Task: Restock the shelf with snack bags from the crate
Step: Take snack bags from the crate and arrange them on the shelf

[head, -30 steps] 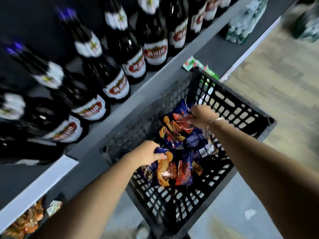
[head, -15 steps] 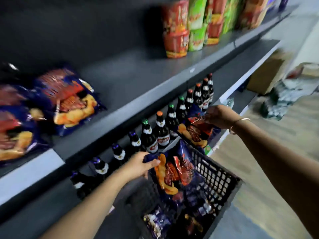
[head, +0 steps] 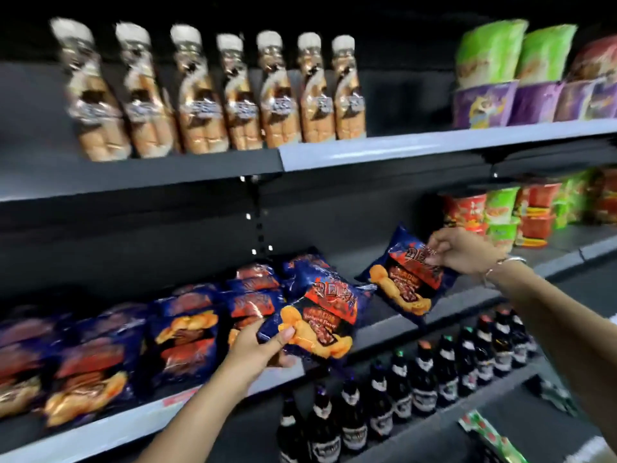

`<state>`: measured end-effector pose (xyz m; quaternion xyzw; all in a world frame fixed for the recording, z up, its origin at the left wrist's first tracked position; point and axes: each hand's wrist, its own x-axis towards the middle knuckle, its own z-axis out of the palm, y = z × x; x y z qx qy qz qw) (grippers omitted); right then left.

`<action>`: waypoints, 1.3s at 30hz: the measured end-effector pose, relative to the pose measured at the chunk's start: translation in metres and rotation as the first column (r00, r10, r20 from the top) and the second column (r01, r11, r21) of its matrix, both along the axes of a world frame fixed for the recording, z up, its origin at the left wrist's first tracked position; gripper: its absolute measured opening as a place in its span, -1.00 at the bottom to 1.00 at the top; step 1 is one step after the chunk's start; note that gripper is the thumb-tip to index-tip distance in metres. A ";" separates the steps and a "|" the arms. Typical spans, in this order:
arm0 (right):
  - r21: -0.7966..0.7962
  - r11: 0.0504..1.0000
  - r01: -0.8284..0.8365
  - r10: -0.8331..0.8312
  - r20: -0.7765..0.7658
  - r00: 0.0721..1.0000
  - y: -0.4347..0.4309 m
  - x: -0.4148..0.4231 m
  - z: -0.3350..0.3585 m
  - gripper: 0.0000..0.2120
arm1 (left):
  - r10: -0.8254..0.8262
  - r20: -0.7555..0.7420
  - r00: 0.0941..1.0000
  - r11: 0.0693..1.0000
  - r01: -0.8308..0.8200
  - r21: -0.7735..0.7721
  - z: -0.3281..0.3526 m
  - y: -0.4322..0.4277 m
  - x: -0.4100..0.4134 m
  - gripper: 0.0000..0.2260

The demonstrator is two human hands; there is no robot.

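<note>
A dark shop shelf (head: 384,339) carries a row of blue snack bags along its front edge. The bags look light, soft and crinkly, best pinched at a corner. The left hand (head: 257,345) grips one bag (head: 320,319) by its lower corner; the right hand (head: 464,250) pinches another bag (head: 405,279) at its top edge.

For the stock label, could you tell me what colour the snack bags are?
Dark blue with red and orange print, head view: snack bags.
</note>
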<state>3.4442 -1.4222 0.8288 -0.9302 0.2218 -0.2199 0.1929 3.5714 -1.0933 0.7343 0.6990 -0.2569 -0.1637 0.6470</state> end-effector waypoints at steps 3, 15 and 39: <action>-0.019 0.988 -0.156 0.156 0.006 0.988 0.040 0.044 0.020 -0.84 | 0.124 -0.018 0.992 0.987 -0.126 -0.096 0.008 0.046 0.012 -0.79; -0.104 0.786 -0.609 0.606 -0.063 0.793 0.249 0.194 0.049 -0.81 | 0.609 -0.045 0.792 0.743 -0.590 -0.317 0.020 0.235 0.037 -0.87; -0.070 0.733 -0.677 0.647 -0.236 0.725 0.550 0.326 -0.026 -0.71 | 0.763 0.118 0.636 0.643 -0.764 -0.044 -0.055 0.514 0.138 -0.87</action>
